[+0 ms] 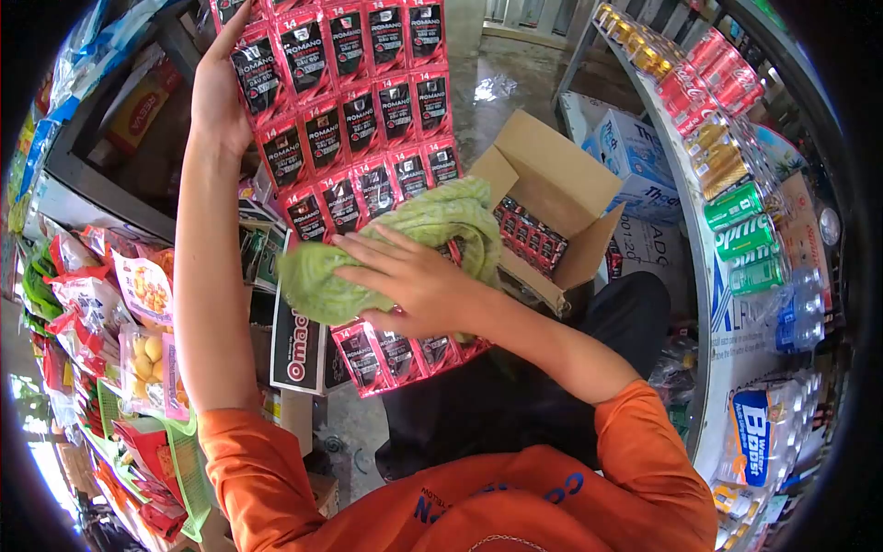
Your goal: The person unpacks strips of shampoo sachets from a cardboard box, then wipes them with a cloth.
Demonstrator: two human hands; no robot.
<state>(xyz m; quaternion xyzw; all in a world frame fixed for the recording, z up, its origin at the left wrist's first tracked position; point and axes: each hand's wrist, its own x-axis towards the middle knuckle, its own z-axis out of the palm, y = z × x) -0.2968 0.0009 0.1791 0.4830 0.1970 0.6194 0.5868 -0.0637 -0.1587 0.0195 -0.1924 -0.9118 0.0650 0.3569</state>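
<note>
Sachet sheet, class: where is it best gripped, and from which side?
Take the sachet sheet by its upper left edge, coming from the left, where the left hand sits. It is limp, with joined rows hanging down, so a high hold probably keeps it flat. The right hand and green cloth cover the lower rows.

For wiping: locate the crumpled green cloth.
In the head view's centre, the green cloth lies under the right hand on the red sachet sheet, left of the cardboard box.

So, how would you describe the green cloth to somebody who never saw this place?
Find the big sheet of red-and-black sachets held up in the middle. Across its lower part lies the cloth, pressed by the right hand. Unlike the glossy packets around it, it is soft, crumpled, pale green.
</note>
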